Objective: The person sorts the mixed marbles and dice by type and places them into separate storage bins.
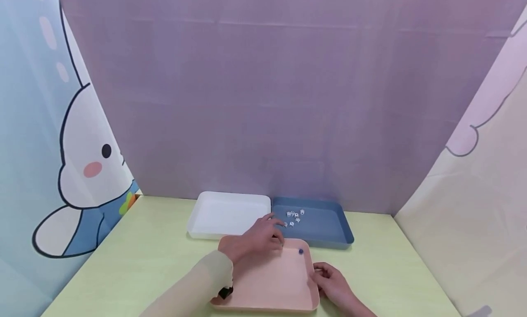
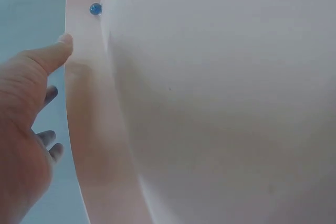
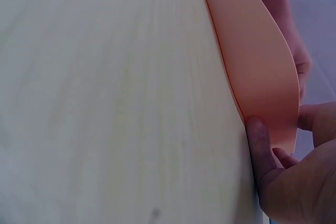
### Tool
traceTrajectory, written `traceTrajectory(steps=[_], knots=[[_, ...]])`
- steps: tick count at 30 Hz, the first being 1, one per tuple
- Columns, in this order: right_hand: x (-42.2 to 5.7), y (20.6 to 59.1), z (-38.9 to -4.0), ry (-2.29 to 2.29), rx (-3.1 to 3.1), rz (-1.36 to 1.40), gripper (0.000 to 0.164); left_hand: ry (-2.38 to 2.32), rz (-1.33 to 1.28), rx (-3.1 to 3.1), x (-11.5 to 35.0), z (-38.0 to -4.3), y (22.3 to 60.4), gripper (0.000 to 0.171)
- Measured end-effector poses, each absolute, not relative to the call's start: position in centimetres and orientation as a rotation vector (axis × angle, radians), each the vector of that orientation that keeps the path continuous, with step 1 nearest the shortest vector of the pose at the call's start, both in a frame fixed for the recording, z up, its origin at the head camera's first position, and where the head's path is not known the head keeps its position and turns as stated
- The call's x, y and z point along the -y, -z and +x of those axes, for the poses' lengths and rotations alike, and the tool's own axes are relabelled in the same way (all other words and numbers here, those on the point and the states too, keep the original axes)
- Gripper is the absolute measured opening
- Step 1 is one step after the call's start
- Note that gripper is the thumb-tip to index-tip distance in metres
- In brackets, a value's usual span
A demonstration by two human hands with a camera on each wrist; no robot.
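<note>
A shallow pink tray [image 1: 271, 285] sits nearest the body, with a small round blue bead [image 1: 301, 251] in its far right corner. My left hand [image 1: 261, 234] reaches across the tray's far rim, fingers loosely bent and spread toward the left end of a blue tray [image 1: 325, 232]. In the left wrist view its thumb [image 2: 55, 53] is right at the pink rim, and nothing shows between the fingers. Several small white cubes with dark marks [image 1: 297, 220] lie in the blue tray. My right hand [image 1: 335, 285] grips the pink tray's right side, with its thumb [image 3: 257, 135] along the outer wall.
A white tray [image 1: 230, 212] stands at the back left, beside the blue one. All three trays are on a pale yellow-green table [image 1: 136, 248]. A purple cloth [image 1: 263, 102] closes off the back, and a printed curtain [image 1: 90, 170] hangs at the left.
</note>
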State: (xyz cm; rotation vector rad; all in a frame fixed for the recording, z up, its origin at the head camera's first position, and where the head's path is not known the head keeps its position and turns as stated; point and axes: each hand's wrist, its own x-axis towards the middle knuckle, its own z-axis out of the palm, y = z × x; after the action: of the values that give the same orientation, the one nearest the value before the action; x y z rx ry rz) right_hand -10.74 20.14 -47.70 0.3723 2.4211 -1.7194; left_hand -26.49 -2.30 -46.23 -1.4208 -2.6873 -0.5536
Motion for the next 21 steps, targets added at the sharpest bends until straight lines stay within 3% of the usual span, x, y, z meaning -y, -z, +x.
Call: traceTrajectory(steps=[21], knots=[[-20.0,47.7,-10.7,1.721,-2.432,0.385,0.031,1.271,-1.006,2.629,4.1,-27.9,47.0,0.005]])
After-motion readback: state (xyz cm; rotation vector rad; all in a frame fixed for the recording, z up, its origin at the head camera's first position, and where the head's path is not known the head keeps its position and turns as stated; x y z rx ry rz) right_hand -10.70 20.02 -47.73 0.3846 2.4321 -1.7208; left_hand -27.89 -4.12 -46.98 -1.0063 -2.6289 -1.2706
